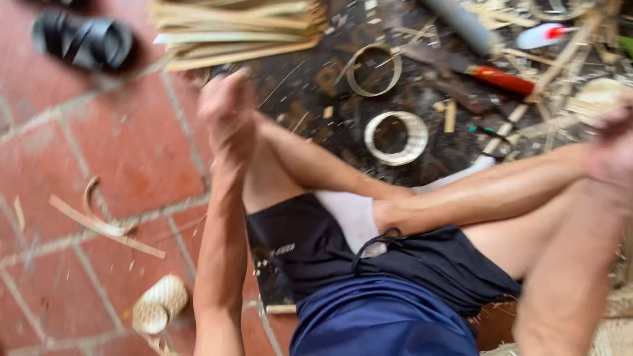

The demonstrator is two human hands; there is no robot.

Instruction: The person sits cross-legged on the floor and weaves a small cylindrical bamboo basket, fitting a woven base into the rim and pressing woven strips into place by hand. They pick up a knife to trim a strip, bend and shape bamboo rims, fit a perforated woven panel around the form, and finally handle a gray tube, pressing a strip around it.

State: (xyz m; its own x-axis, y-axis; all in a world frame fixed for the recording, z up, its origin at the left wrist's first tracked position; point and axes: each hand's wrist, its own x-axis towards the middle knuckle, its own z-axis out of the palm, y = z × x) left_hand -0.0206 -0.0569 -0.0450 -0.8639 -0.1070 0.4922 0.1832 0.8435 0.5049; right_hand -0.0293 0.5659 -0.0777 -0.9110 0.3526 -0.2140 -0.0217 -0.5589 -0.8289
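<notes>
Two coiled bamboo rings [395,137] lay finished; strips [237,33] remained unused. Left hand [227,109] looked curled, right hand [613,155] blurred — couldn't tell what either held.

There is one camera, on the person's head. It looks straight down, close over the lap and legs. It sees red floor tiles [132,145] on the left and a dark mat [310,86] up ahead.

Pale bamboo strips [237,33], long and flat, lie stacked in a blurred bundle on the floor just beyond my left hand [227,109].
</notes>
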